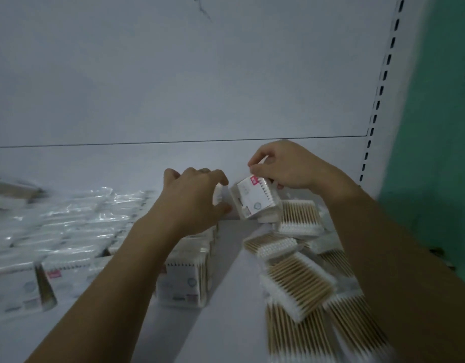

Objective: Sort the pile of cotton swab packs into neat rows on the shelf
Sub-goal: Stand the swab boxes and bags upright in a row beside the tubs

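Note:
My right hand [286,166] pinches the top edge of one cotton swab pack [255,200], held upright above the white shelf [226,297]. My left hand [197,197] reaches over the back end of a standing row of packs [184,279], its curled fingers close beside the held pack; whether they touch it I cannot tell. A loose pile of swab packs [299,273] lies flat and crooked on the right, under my right forearm. Neat rows of packs [58,231] fill the shelf to the left.
The white back panel [173,74] rises behind the shelf. A slotted upright [378,100] runs down the right side, with a green wall [435,127] beyond it. A bare strip of shelf lies between the standing row and the pile.

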A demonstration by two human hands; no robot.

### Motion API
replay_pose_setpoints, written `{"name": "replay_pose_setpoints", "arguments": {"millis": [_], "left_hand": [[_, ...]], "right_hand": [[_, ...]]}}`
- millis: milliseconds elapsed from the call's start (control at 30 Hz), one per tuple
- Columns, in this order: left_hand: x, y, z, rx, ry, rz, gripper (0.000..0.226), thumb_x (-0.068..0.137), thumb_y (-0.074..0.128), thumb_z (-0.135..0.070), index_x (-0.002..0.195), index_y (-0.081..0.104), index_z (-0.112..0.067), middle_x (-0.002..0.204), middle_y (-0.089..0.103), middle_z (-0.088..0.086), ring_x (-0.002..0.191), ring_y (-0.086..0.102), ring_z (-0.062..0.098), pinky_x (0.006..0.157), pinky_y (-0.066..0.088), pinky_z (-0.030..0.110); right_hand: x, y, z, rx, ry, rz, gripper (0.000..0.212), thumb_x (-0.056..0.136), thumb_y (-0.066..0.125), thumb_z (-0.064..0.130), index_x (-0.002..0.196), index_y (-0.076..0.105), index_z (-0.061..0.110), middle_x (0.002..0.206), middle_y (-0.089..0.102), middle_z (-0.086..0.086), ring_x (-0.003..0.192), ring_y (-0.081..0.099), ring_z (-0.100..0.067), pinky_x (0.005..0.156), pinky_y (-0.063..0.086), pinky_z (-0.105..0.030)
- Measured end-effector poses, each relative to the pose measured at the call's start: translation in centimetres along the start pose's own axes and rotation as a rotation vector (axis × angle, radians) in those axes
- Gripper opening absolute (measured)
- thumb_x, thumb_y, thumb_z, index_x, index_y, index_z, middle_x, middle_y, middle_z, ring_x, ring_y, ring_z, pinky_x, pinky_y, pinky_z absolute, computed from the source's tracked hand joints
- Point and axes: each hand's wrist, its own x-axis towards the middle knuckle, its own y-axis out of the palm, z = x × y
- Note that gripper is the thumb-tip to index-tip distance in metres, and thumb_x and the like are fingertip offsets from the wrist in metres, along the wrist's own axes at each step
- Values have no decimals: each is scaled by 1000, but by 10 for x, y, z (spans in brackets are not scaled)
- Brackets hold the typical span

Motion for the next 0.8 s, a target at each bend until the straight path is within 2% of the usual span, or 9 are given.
{"name": "replay_pose_setpoints", "arguments": {"millis": [100,200,333,467,667,733,800], "left_hand": [[-11,-2,5,4,-1,-23,46,93,53,-52,134,45,-34,134,55,-9,124,47,17,105,22,42],[-19,-3,7,-49,47,100,42,93,53,-52,132,49,-35,132,56,-13,122,49,13,106,21,40],[-20,-4,10,-90,64,80,36,94,48,-52,125,55,-36,127,58,-15,116,52,10,106,24,41],[-19,-4,11,-109,81,20,29,98,42,-49,117,60,-36,118,62,-17,107,55,8,103,24,41],[-20,3,11,-72,101,54,30,99,40,-43,119,61,-35,121,62,-13,108,55,11,100,22,41],[-20,4,11,-53,107,87,30,97,40,-41,115,64,-36,119,63,-10,107,54,13,98,21,41],[-19,3,12,-50,106,136,32,96,38,-40,114,64,-36,118,63,-8,109,52,15,99,20,41]], "right_hand": [[4,16,0,-108,10,-77,23,78,77,35,96,70,23,88,66,8,84,63,-10,77,51,-29],[7,35,-1,-172,42,-48,34,73,81,40,100,68,24,96,67,5,88,63,-15,84,54,-37],[7,45,-6,-215,37,-41,35,73,83,35,94,58,22,95,63,2,86,61,-17,79,53,-36],[5,48,-12,-356,-22,96,27,76,79,22,84,53,25,88,55,7,83,56,-16,64,42,-27],[14,57,-19,-427,-41,69,24,82,67,13,98,58,28,109,60,-2,91,56,-20,72,42,-29],[15,60,-20,-471,-38,60,31,85,67,15,114,63,26,117,59,-2,96,55,-19,78,41,-28],[14,63,-22,-501,-41,81,43,87,67,19,129,59,23,126,56,-4,108,54,-21,85,40,-28]]}}
